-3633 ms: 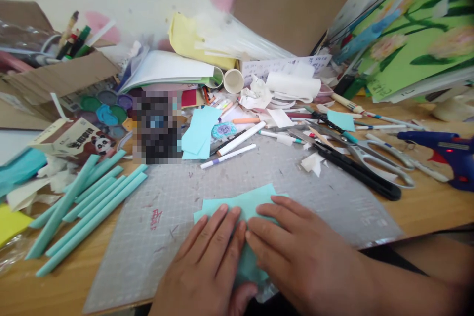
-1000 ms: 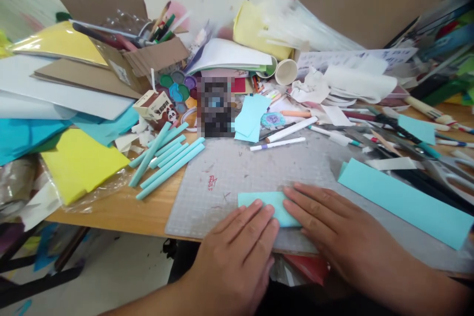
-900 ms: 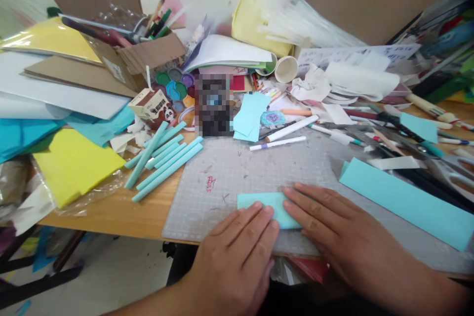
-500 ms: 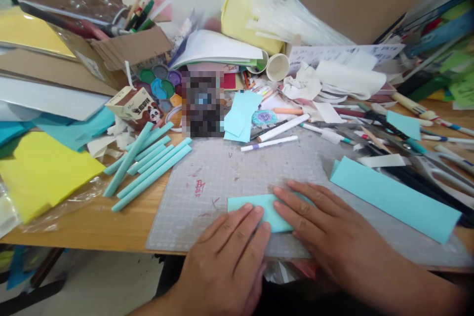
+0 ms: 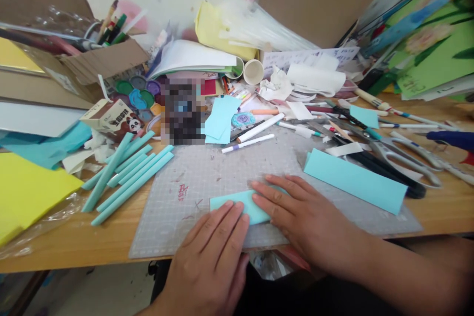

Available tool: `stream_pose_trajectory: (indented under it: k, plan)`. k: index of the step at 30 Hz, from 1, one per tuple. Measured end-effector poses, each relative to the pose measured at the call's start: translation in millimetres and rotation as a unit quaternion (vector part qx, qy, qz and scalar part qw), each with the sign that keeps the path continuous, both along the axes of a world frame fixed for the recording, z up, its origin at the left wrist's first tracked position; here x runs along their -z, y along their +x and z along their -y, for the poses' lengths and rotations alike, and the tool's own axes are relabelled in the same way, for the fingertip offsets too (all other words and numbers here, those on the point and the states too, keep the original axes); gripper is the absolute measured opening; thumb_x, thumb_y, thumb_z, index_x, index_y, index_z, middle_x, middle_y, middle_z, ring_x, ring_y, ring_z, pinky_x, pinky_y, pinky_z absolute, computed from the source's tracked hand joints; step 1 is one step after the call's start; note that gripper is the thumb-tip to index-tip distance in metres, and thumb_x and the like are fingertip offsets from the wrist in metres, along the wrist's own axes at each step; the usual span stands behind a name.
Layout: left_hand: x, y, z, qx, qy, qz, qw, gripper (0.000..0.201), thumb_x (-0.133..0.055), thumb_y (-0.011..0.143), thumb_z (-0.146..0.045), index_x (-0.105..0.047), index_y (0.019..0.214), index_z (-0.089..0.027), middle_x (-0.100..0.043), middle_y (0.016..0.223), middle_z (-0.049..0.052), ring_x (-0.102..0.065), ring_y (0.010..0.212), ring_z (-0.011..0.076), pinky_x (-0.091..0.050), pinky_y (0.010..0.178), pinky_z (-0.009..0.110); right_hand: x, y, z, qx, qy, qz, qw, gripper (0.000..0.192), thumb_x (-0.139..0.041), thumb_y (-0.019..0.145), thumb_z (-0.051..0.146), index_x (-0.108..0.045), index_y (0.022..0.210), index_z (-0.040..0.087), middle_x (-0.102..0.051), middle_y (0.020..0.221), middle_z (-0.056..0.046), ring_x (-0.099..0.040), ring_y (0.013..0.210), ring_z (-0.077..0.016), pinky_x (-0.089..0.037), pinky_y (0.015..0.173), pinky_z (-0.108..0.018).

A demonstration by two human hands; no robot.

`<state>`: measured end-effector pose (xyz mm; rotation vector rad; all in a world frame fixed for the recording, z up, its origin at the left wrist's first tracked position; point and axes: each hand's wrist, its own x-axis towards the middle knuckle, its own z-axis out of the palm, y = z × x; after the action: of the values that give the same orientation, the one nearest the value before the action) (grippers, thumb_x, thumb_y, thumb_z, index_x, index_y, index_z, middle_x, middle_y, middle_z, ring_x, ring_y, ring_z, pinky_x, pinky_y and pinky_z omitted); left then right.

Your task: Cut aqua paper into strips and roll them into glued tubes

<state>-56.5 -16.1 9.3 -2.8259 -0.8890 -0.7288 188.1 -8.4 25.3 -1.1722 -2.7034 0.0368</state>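
A small folded piece of light blue paper (image 5: pixel 237 203) lies near the front edge of the grey cutting mat (image 5: pixel 207 173). My left hand (image 5: pixel 211 252) presses flat on its near left part with the fingers together. My right hand (image 5: pixel 303 217) lies flat over its right part, fingertips pointing left. A long light blue paper strip (image 5: pixel 353 180) rests on the mat to the right of my right hand, apart from it.
Several rolled teal paper tubes (image 5: pixel 126 175) lie left of the mat. Yellow sheets (image 5: pixel 25 192) sit at the far left. Black and grey scissors (image 5: pixel 392 163), pens (image 5: pixel 248 142), a blue glue gun (image 5: pixel 452 139), a small carton (image 5: pixel 111 118) and paper cups (image 5: pixel 254 70) crowd the back.
Both hands stay pressed on the folded blue paper. The view has swung back to the right, so the yellow sheets slide left and the glue gun comes into view.
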Motion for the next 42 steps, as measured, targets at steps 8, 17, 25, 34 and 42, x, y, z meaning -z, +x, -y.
stream_pose_trajectory:
  k: [8, 17, 25, 34, 42]
  plan:
    - [-0.8, 4.0, 1.0, 0.002, 0.009, 0.001, 1.0, 0.038, -0.053, 0.088, -0.011, -0.06, 0.125, -0.005, -0.059, 0.133, 0.018, -0.053, 0.124, 0.0325, -0.05, 0.094, 0.048, -0.9, -2.5, 9.4, -0.012, 0.048, 0.004, 0.999, 0.041, -0.043, 0.099, 0.035, -0.051, 0.136, 0.02, -0.044, 0.151, -0.009, -0.036, 0.138, -0.0325, -0.016, 0.112, -0.058]
    - [-2.9, -0.4, -2.8, 0.01, 0.002, -0.017, 1.0, 0.038, -0.053, 0.089, -0.011, -0.058, 0.127, -0.008, -0.058, 0.135, 0.015, -0.052, 0.124, 0.0299, -0.049, 0.094, 0.048, -2.4, -4.1, 23.3, 0.026, 0.046, 0.022, 0.998, 0.044, -0.045, 0.097, 0.047, -0.052, 0.136, 0.027, -0.038, 0.154, -0.008, -0.021, 0.144, -0.0385, -0.009, 0.11, -0.062]
    - [-3.3, -26.8, -7.3, -0.011, 0.043, -0.097, 0.994, 0.049, -0.06, 0.084, -0.021, -0.054, 0.133, -0.022, -0.045, 0.147, 0.009, -0.033, 0.139, 0.0379, -0.028, 0.107, 0.064, 2.0, 32.9, 39.1, 0.108, 0.035, 0.013, 0.993, 0.039, -0.052, 0.095, 0.036, -0.054, 0.134, 0.033, -0.037, 0.155, -0.008, -0.021, 0.144, -0.0388, -0.028, 0.105, -0.066]
    - [2.6, -51.5, -2.9, -0.066, 0.035, -0.091, 0.993, 0.049, -0.057, 0.085, -0.03, -0.052, 0.133, -0.031, -0.049, 0.145, 0.005, -0.034, 0.139, 0.0361, -0.017, 0.108, 0.068, -3.1, 41.4, 49.8, 0.151, -0.034, 0.025, 0.988, 0.047, -0.057, 0.09, 0.033, -0.053, 0.136, 0.033, -0.033, 0.157, -0.005, -0.021, 0.145, -0.0382, -0.032, 0.105, -0.068]
    - [15.1, -76.0, -15.0, -0.077, 0.054, -0.175, 0.98, 0.054, -0.055, 0.088, -0.046, -0.042, 0.141, -0.045, -0.031, 0.156, 0.004, -0.029, 0.141, 0.0393, -0.01, 0.107, 0.067, -20.6, 73.0, 36.3, 0.187, -0.008, 0.031, 0.982, 0.033, -0.052, 0.094, 0.03, -0.061, 0.125, 0.036, -0.045, 0.15, -0.002, -0.041, 0.136, -0.0312, -0.029, 0.109, -0.063]
